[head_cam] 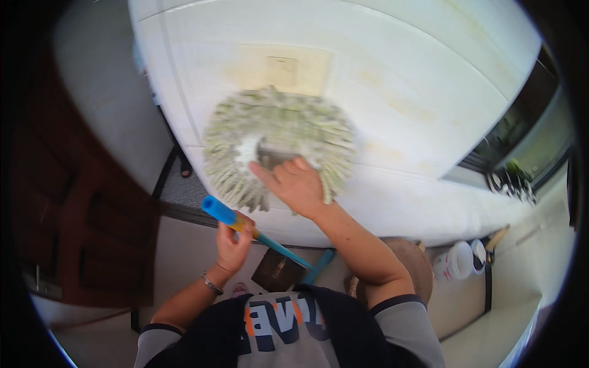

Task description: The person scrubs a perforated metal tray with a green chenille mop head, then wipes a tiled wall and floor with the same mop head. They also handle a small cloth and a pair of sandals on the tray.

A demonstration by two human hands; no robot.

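Observation:
My right hand (297,184) is on a round mop head (285,115) with grey-green strands and a white ring at its centre. The strands fan out against the pale wall, just below a beige wall plate (284,69). Index finger extended, the hand lies over the central opening; how it grips there is blurred. My left hand (237,241) is closed around a pole (239,224) with a blue end, a yellow section and a turquoise shaft. The pole slants down to the right, towards a turquoise piece (319,266) near the floor.
A dark brown square object (278,271) is on the floor below the pole. Right of my right arm are a round brown tabletop or stool (414,262) and white buckets (460,261). A dark wooden door (92,198) stands at left, beside a doorway with a grey mat (184,188).

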